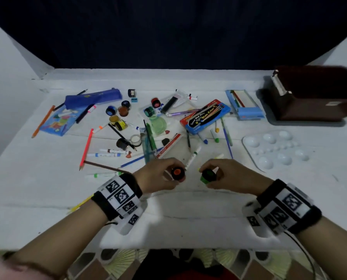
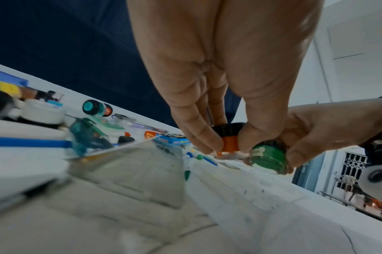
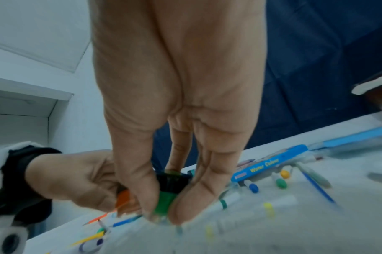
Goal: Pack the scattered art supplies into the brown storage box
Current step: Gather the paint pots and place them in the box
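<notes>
My left hand (image 1: pixel 169 174) pinches a small orange paint pot (image 1: pixel 177 173) with a black cap, seen from below as the orange pot (image 2: pixel 229 142). My right hand (image 1: pixel 211 174) pinches a green paint pot (image 1: pixel 208 176) with a black cap; the green pot (image 3: pixel 167 192) sits between thumb and fingers. Both pots hover just above the white table (image 1: pixel 168 215), near its front middle, close together. The brown storage box (image 1: pixel 317 96) stands at the back right, far from both hands. Pencils, markers and more paint pots (image 1: pixel 120 112) lie scattered across the middle.
A white paint palette (image 1: pixel 275 150) lies right of my hands. A water colour pencil box (image 1: pixel 204 116), a light blue case (image 1: pixel 244 105), a blue pencil case (image 1: pixel 94 98) and a crayon box (image 1: pixel 59 120) lie further back. A dark curtain hangs behind.
</notes>
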The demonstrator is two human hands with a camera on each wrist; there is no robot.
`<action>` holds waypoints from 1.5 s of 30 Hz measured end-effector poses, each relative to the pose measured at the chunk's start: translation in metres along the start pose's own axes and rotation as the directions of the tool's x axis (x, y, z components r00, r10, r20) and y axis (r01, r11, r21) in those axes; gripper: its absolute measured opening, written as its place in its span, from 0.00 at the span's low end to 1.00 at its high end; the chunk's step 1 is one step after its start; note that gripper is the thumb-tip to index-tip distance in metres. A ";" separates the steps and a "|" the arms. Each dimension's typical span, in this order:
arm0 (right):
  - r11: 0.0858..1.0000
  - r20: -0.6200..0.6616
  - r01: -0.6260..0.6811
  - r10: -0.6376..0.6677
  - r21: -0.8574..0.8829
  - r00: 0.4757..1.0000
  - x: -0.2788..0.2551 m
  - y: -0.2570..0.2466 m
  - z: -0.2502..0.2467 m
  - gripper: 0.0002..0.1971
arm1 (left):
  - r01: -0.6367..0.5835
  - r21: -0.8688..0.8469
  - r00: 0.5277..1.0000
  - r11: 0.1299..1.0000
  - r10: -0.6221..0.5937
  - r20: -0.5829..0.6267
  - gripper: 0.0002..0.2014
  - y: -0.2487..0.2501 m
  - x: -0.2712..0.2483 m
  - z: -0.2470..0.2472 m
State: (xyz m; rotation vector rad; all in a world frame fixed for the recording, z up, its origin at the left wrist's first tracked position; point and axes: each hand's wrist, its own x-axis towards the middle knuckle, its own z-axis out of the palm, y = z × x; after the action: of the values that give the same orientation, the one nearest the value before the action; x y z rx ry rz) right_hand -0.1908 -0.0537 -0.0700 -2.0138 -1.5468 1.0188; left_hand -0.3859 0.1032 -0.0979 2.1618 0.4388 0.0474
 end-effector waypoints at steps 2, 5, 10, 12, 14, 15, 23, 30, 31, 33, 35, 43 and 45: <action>1.000 -0.019 0.019 -0.019 -0.011 1.000 -0.006 0.014 0.010 0.20 | 0.023 0.042 0.999 0.999 -0.022 -0.026 0.22 0.005 0.009 0.017; 0.998 -0.070 0.058 -0.058 -0.014 0.996 -0.012 0.029 0.022 0.22 | 0.052 0.116 0.997 0.992 -0.046 -0.061 0.23 0.012 0.021 0.033; 0.995 -0.106 0.039 -0.030 0.089 0.994 -0.012 0.033 0.030 0.22 | 0.079 0.301 0.995 0.950 -0.058 -0.076 0.21 0.007 0.027 0.035; 0.989 -0.121 0.027 -0.010 0.143 0.993 -0.009 0.032 0.034 0.18 | 0.079 0.351 0.994 0.933 -0.048 -0.097 0.21 0.004 0.027 0.034; 0.988 -0.125 0.038 -0.018 0.153 0.992 -0.005 0.032 0.038 0.16 | 0.082 0.367 0.992 0.927 -0.040 -0.120 0.20 0.002 0.026 0.034; 0.987 -0.124 0.049 -0.030 0.152 0.992 -0.004 0.031 0.039 0.15 | 0.081 0.364 0.990 0.928 -0.034 -0.134 0.20 0.001 0.026 0.035; 0.983 -0.110 0.100 -0.083 0.153 0.990 0.005 0.032 0.047 0.17 | 0.113 0.340 0.978 0.934 -0.045 -0.202 0.23 -0.003 0.024 0.039; 0.968 -0.104 0.091 -0.068 0.234 0.992 0.010 0.032 0.060 0.18 | 0.092 0.289 0.986 0.953 -0.046 -0.160 0.22 -0.001 0.024 0.040; 0.966 -0.101 0.084 -0.061 0.245 0.993 0.010 0.032 0.061 0.18 | 0.082 0.267 0.989 0.960 -0.045 -0.143 0.22 -0.001 0.024 0.039; 0.962 -0.084 0.063 -0.042 0.266 0.996 0.009 0.031 0.063 0.21 | 0.086 0.232 0.993 0.969 -0.064 -0.099 0.24 -0.001 0.024 0.037; 0.956 -0.061 0.037 -0.020 0.289 0.998 0.008 0.030 0.063 0.23 | 0.096 0.232 0.994 0.968 -0.079 -0.081 0.24 -0.001 0.024 0.036; 0.934 -0.108 -0.005 0.047 0.357 0.993 0.003 0.024 0.070 0.17 | 0.029 0.335 0.999 0.942 -0.014 -0.047 0.20 0.000 0.021 0.029; 0.941 -0.141 0.011 0.039 0.338 0.989 0.002 0.021 0.074 0.18 | 0.002 0.334 1.000 0.943 0.004 -0.015 0.19 0.000 0.020 0.029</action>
State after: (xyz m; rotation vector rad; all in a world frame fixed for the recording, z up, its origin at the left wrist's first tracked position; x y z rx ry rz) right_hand -0.2325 -0.0662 -0.1332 -1.8156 -1.1907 1.0374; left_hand -0.3619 0.0871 -0.1174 2.4973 0.4828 -0.0108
